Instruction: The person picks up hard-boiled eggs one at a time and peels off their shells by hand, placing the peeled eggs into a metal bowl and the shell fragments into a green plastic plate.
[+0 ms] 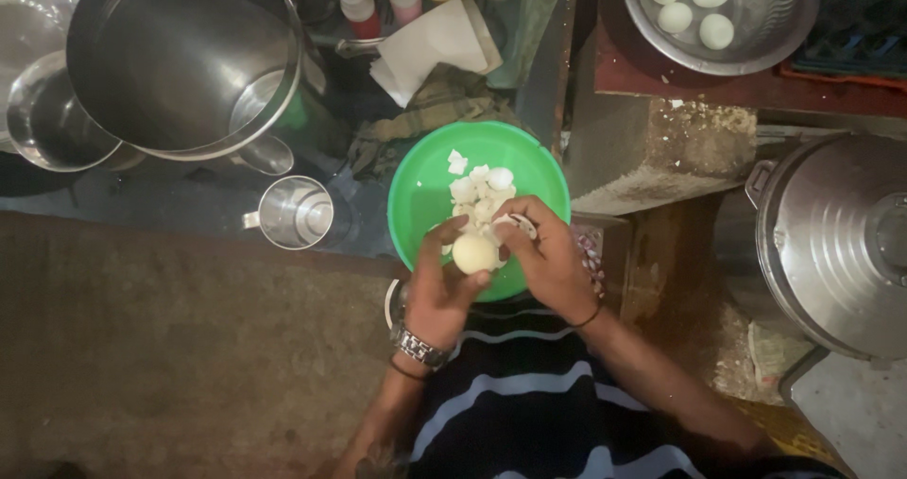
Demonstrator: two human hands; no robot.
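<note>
Left hand (pixel 440 295) curled around a boiled egg (pixel 473 253), fingers closed under it and thumb up along its side; metal watch (pixel 419 348) on the wrist. Right hand (pixel 548 257) closed on the same egg from the other side, fingertips pinched at a bit of shell (pixel 517 224) near its top, thin dark band at the wrist. Egg held between both hands, just above the near rim of a green bowl (pixel 425 191). Inside the bowl, just beyond the fingers, a heap of white shell pieces (pixel 477 191). Left of the left hand, a small steel cup (pixel 295 213) on the dark surface (pixel 170 347); farther out that way, a large steel pot (pixel 184 59) and a smaller steel vessel (pixel 52 125). Beyond the bowl, a crumpled cloth (pixel 430 111) and folded white paper (pixel 435 44). Well off past the right hand, a steel basin (pixel 756 49) with several white eggs (pixel 690 2). To the right of the right hand, a big steel lidded pot (pixel 836 243). Below the hands, a striped dark shirt (pixel 529 413).
</note>
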